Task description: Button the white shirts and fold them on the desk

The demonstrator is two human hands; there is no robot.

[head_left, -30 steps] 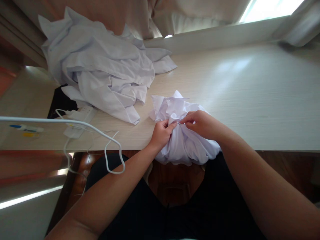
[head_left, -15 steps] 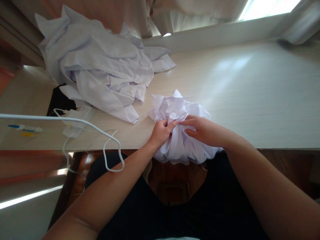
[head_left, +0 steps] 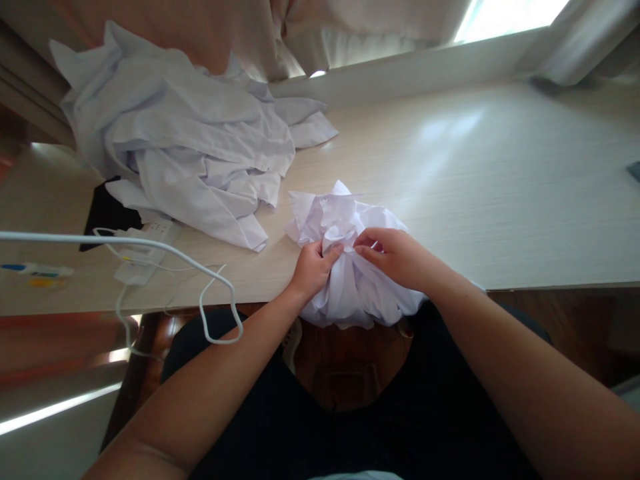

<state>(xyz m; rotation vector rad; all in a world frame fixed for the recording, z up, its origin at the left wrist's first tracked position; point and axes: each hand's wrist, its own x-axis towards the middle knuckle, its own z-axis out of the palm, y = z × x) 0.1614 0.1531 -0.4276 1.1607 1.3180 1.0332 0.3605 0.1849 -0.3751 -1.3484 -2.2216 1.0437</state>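
Note:
A bunched white shirt (head_left: 345,287) lies at the table's front edge, its lower folds hanging over my lap. Its collar points up toward the far side. My left hand (head_left: 313,270) is closed on a gathered fold of the shirt, thumb on top. Just to the right, my right hand (head_left: 390,257) is held in a pinch above the same cloth, thumb and forefinger tips together. Whatever sits between those fingertips, if anything, is too small to make out.
More white shirts (head_left: 190,133) lie heaped at the back left. Left of me are a power strip (head_left: 145,250), a black item (head_left: 107,217) and a blue-tipped pen-like object (head_left: 37,270). A white cable (head_left: 150,241) crosses in front of my left arm. Curtains (head_left: 370,33) hang behind the table.
My right hand's fingers have drawn from a looser spread into a pinch near the fold. My left hand keeps its hold. The whole view has shifted slightly.

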